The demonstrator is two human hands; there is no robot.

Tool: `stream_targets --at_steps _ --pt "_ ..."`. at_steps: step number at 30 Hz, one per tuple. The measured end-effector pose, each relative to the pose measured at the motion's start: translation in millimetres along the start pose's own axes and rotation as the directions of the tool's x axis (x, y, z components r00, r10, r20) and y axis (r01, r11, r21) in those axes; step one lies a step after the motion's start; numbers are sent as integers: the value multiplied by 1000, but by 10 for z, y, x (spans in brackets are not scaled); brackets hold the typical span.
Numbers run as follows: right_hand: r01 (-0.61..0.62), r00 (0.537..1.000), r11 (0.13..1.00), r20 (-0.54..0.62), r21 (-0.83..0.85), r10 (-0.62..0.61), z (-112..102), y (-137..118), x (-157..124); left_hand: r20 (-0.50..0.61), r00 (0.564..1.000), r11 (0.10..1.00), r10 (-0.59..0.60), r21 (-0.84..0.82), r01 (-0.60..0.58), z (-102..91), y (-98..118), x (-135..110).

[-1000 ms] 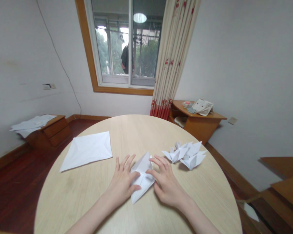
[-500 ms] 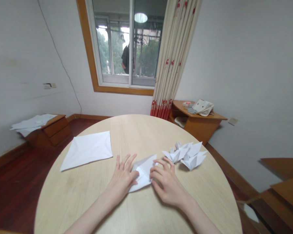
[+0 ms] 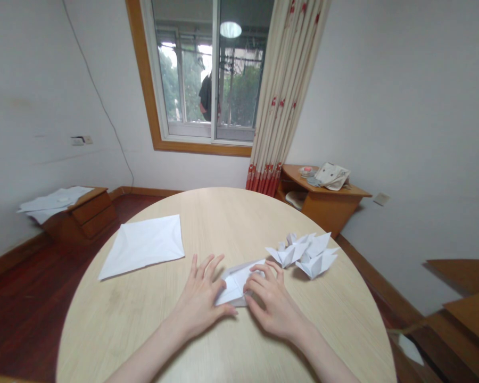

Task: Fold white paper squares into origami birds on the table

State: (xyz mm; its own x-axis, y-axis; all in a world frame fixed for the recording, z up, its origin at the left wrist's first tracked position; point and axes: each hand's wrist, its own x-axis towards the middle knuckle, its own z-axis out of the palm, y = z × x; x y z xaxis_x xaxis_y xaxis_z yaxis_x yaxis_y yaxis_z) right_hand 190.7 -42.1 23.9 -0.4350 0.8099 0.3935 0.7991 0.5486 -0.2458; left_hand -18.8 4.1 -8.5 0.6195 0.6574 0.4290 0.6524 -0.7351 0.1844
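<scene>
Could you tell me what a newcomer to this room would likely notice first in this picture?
The eye goes first to the bare left hand and right hand, both on a folded white paper on the round wooden table. Just beyond the right hand sits a cluster of folded paper pieces, while a flat creased white sheet lies further left. Behind the table, a bright window stands beside a red-trimmed curtain.

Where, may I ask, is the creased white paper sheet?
In the head view, the creased white paper sheet lies on the left of the round wooden table, beyond the left hand.
</scene>
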Motion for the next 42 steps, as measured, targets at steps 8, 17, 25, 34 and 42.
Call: stream_targets --at_steps 8,17,25,34,42 --pt "-22 1000 999 -9 25 23 58 7 -15 -6 1000 999 -21 29 21 5 17 0" --pt "-28 1000 1000 10 -9 28 88 14 -3 -60 998 996 -36 83 41 90 65 -18" --pt "-17 1000 997 17 -70 18 162 65 -5 -75 997 994 -32 99 40 122 59 -11" --pt "12 1000 996 4 -87 -11 255 71 -9 -49 999 994 -19 109 24 116 52 7" --pt "-37 997 995 -74 -97 30 275 66 -17 -32 999 998 9 65 -7 123 60 16"
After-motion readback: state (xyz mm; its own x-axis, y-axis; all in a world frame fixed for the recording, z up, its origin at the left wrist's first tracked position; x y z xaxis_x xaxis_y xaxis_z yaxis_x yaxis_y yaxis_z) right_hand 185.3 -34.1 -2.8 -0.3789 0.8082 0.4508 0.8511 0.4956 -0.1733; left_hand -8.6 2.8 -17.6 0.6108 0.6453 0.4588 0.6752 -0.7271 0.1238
